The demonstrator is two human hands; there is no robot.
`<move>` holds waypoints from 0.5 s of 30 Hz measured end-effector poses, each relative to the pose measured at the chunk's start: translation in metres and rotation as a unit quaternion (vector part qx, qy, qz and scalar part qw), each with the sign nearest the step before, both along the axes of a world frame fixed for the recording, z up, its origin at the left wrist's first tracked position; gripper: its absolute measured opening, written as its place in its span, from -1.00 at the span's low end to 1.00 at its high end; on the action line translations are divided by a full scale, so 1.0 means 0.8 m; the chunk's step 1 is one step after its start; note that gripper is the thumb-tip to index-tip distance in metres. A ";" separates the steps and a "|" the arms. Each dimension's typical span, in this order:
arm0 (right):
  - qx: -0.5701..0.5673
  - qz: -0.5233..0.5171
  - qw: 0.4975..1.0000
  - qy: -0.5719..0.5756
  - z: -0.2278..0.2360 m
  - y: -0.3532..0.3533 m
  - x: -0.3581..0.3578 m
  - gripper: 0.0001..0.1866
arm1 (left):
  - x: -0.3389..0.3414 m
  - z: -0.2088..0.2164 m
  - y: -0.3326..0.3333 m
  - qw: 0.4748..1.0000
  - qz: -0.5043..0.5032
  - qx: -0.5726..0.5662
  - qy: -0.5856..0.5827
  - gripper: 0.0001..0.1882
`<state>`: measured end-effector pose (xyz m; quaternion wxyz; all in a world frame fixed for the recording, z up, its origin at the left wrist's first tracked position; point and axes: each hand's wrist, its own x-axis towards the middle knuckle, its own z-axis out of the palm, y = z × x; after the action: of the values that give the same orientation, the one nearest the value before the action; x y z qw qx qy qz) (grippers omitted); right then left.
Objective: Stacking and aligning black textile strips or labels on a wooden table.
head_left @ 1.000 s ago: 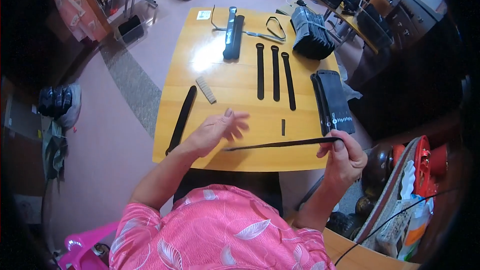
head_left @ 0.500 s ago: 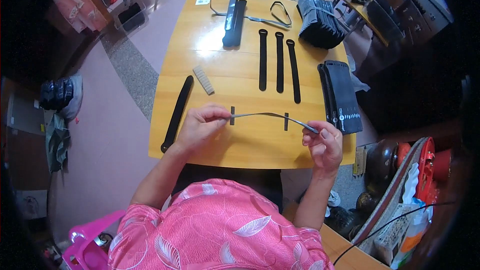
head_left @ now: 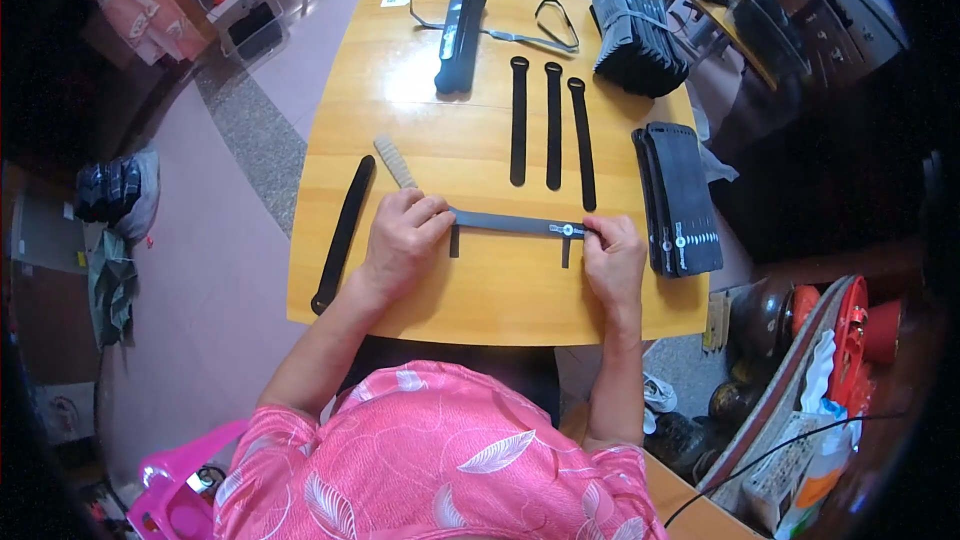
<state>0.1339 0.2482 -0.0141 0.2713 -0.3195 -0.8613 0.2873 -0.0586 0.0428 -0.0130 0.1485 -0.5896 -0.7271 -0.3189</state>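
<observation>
Stretched between my two hands, close above the near half of the table, is a long flat dark grey strip (head_left: 510, 223) with white print near its right end. My left hand (head_left: 408, 238) is closed on its left end, and my right hand (head_left: 613, 250) grips the right end. Below the strip, two short dark tape marks (head_left: 455, 242) show on the tabletop. A black strap (head_left: 343, 235) with a looped end lies left of my left hand. Beyond my hands, three similar black straps (head_left: 553, 125) lie roughly side by side. A beige ribbed piece (head_left: 393, 160) rests just past my left hand.
Black printed cards (head_left: 685, 200) are piled at the wooden table's (head_left: 450, 315) right edge. A banded bundle of dark pieces (head_left: 638, 35) stands at the far right. More black straps (head_left: 460, 45) and a grey band (head_left: 530, 40) lie at the far side. A pink plastic chair (head_left: 180, 490) is at lower left.
The strip, bowed and seen edge-on before, is now straighter with its printed face showing. My right hand has moved left and turned knuckles up; my left hand has shifted slightly farther from me.
</observation>
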 end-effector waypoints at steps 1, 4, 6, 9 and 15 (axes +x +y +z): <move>0.030 -0.006 0.999 -0.018 -0.001 0.000 0.000 -0.84 | 0.002 0.001 0.000 0.999 0.010 -0.031 -0.013 -0.82; 0.036 -0.011 0.998 -0.042 0.004 -0.001 -0.001 -0.82 | 0.008 0.003 -0.002 0.998 0.032 -0.053 -0.001 -0.81; 0.036 -0.012 0.998 -0.057 0.008 0.000 -0.003 -0.81 | 0.010 0.003 -0.004 0.998 0.032 -0.054 -0.004 -0.79; 0.051 -0.023 0.995 -0.085 0.016 0.001 -0.005 -0.81 | 0.006 0.001 -0.010 0.998 0.027 -0.051 -0.020 -0.74; 0.100 -0.046 0.989 -0.099 0.029 0.030 -0.048 -0.77 | 0.009 0.003 -0.018 0.991 0.014 -0.025 -0.131 -0.68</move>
<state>0.0956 0.2723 0.0092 0.2283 -0.3569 -0.8927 0.1536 -0.0517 0.0283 -0.0104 0.0412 -0.5364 -0.7561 -0.3728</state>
